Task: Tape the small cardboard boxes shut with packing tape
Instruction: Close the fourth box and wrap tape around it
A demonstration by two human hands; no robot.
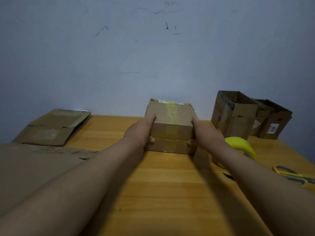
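At frame centre, the left hand (142,132) and right hand (205,133) are clasping the taped box (170,120), fingers curled round its sides, atop another box (170,146) on the desk (162,184); it is looking light, stiff, best held by opposite walls.

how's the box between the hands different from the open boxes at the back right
The held box is closed, with yellowish tape along its top; the open boxes gape with flaps up. The held box is low and flat and sits on another closed box; the open boxes stand taller, directly on the table. The left hand and right hand clasp only the held box. All are brown cardboard.
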